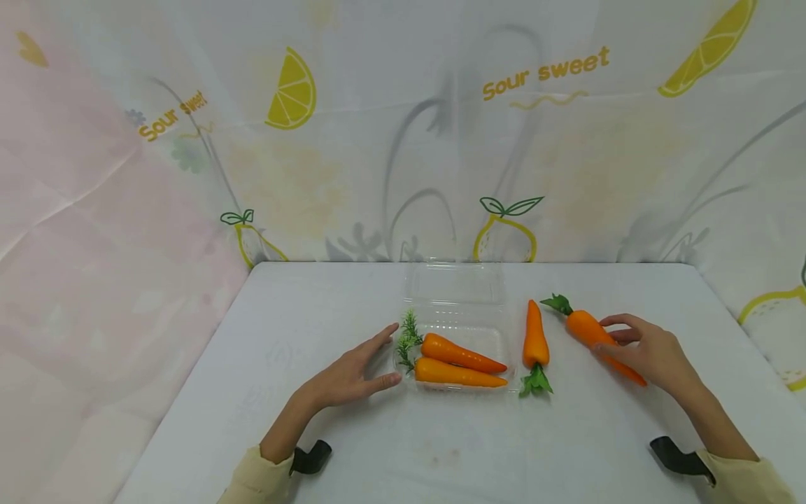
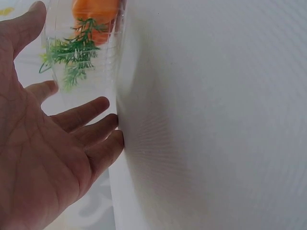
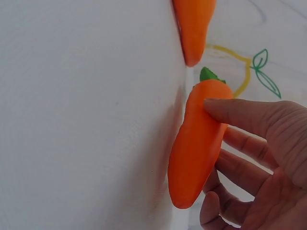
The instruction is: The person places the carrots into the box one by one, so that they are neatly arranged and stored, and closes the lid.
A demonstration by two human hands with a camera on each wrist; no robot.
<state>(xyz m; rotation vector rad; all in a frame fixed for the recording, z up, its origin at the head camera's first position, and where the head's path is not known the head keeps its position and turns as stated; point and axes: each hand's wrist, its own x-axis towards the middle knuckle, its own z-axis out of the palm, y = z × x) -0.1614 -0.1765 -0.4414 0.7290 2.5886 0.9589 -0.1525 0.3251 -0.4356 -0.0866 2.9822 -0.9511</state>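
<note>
My right hand (image 1: 648,350) pinches an orange carrot (image 1: 585,327) with green leaves, thumb on one side and fingers on the other. In the right wrist view this carrot (image 3: 194,148) points its tip toward the camera. My left hand (image 1: 349,374) is spread at the left end of a clear plastic box (image 1: 510,350), its fingers relaxed and holding nothing. Two carrots (image 1: 460,372) lie side by side in the box, their feathery green tops (image 2: 76,50) at the end near the left hand. Between the box and my right hand lies another carrot (image 1: 535,336), leaves toward me.
The box's clear lid (image 1: 455,283) is folded back, away from me, on the white table (image 1: 302,301). Behind the table's far edge hangs a cloth (image 1: 390,140) printed with lemons and lettering. A black wrist mount (image 1: 680,458) sticks out beside each sleeve.
</note>
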